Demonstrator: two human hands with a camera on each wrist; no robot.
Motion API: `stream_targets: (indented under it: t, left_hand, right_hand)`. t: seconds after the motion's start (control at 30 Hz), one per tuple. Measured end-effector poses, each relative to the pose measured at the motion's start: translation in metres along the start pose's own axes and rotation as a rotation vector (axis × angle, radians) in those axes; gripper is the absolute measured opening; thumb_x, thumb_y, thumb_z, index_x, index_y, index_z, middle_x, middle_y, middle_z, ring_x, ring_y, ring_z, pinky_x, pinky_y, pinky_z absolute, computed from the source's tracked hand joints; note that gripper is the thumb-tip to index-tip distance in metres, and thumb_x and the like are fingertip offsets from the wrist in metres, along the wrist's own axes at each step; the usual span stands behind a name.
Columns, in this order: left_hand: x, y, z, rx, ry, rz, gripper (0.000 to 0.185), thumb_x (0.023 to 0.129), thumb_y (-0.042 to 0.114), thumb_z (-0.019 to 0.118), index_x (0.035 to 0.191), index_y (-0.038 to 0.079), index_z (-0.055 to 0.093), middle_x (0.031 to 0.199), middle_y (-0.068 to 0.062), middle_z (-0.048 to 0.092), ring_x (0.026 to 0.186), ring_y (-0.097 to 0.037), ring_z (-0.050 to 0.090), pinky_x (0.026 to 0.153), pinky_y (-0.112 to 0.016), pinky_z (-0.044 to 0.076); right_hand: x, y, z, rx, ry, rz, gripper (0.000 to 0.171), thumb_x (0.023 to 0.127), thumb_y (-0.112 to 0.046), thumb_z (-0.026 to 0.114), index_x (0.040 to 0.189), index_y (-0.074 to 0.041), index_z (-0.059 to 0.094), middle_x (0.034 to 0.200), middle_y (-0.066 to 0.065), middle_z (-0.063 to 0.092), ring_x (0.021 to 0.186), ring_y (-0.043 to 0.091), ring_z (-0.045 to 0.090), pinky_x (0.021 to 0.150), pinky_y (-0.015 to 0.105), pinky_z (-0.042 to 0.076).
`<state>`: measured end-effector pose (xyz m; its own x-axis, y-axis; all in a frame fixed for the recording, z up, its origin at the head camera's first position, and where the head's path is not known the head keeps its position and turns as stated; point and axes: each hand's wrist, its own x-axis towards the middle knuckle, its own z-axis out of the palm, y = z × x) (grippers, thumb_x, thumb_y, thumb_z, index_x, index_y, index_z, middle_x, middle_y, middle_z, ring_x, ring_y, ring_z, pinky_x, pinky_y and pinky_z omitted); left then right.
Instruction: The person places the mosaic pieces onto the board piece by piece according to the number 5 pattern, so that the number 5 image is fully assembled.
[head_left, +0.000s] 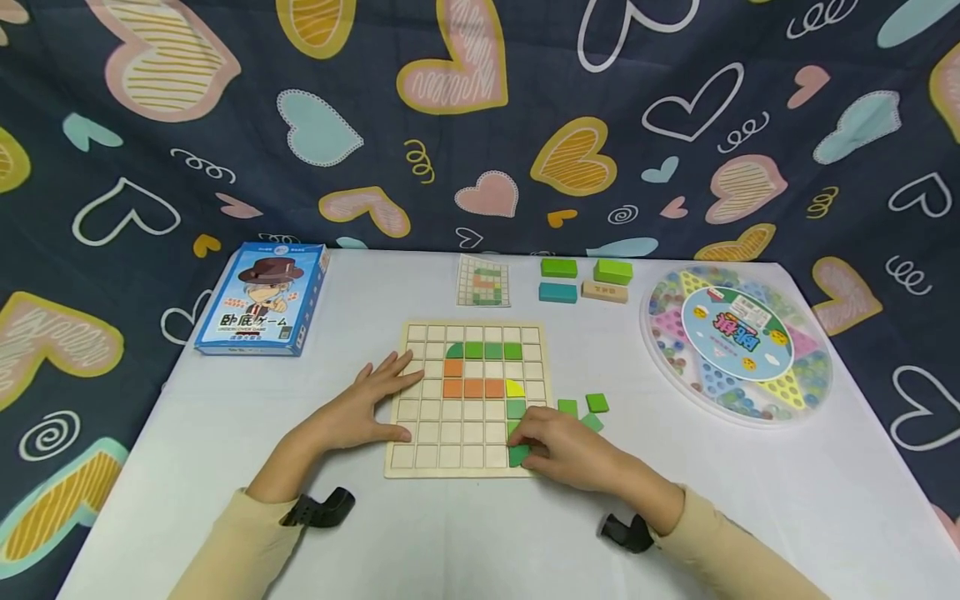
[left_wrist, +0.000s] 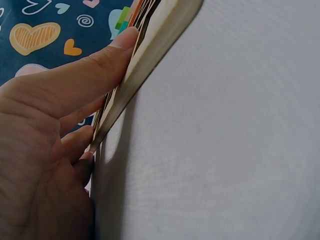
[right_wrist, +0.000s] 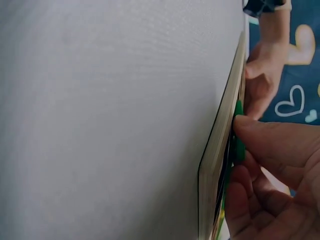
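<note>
A wooden grid board lies on the white table. Green, orange and yellow tiles fill some of its cells. My left hand rests on the board's left edge with fingers spread; in the left wrist view its thumb touches the wooden rim. At the lower right of the grid, my right hand pinches a dark green tile. In the right wrist view this green tile stands slightly tilted at the board's edge, thumb against it. Part of a lighter green tile shows just above, partly hidden by the fingers.
Loose green tiles lie right of the board. Behind it are a pattern card, green blocks, a teal block and a wooden block. A blue game box stands left, a round marble-game case right.
</note>
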<state>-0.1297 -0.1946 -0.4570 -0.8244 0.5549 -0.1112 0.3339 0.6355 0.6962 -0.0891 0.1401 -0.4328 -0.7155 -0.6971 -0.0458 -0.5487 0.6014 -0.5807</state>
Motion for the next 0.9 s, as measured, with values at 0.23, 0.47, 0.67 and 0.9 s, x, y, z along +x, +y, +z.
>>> stream_targets:
  t: [0.23, 0.47, 0.67, 0.9]
  left_hand:
    - [0.000, 0.000, -0.001, 0.000, 0.000, 0.001, 0.090, 0.071, 0.041, 0.080, 0.146, 0.015, 0.039, 0.159, -0.011, 0.012, 0.147, -0.032, 0.003, 0.116, -0.057, -0.003]
    - [0.001, -0.001, -0.001, 0.002, 0.011, 0.014, 0.090, 0.071, 0.042, 0.080, 0.146, 0.015, 0.039, 0.159, -0.012, 0.013, 0.147, -0.034, 0.004, 0.115, -0.058, -0.002]
    - [0.001, -0.001, 0.000, 0.001, 0.001, 0.008, 0.090, 0.071, 0.043, 0.079, 0.146, 0.014, 0.039, 0.159, -0.012, 0.012, 0.147, -0.034, 0.003, 0.115, -0.059, -0.002]
    - [0.001, 0.000, 0.000, 0.004, -0.008, 0.003, 0.090, 0.071, 0.043, 0.079, 0.146, 0.015, 0.038, 0.160, -0.011, 0.012, 0.147, -0.033, 0.003, 0.115, -0.058, -0.002]
  right_hand:
    - [0.002, 0.001, 0.001, 0.008, -0.008, 0.006, 0.022, 0.083, -0.013, 0.070, 0.105, -0.016, 0.068, 0.099, -0.009, 0.059, 0.079, 0.003, 0.049, 0.071, 0.017, 0.046]
    - [-0.002, 0.004, -0.002, 0.051, 0.020, 0.006, 0.025, 0.084, -0.015, 0.071, 0.108, -0.014, 0.066, 0.099, -0.007, 0.060, 0.088, 0.003, 0.054, 0.078, 0.019, 0.049]
    - [-0.020, 0.021, -0.022, 0.097, 0.138, 0.069, 0.029, 0.082, -0.016, 0.074, 0.110, -0.014, 0.066, 0.106, -0.005, 0.063, 0.089, 0.010, 0.058, 0.077, 0.027, 0.051]
    - [-0.044, 0.069, -0.045, 0.035, 0.250, 0.199, 0.035, 0.080, -0.007, 0.074, 0.114, -0.009, 0.065, 0.109, 0.001, 0.065, 0.094, 0.016, 0.059, 0.083, 0.034, 0.051]
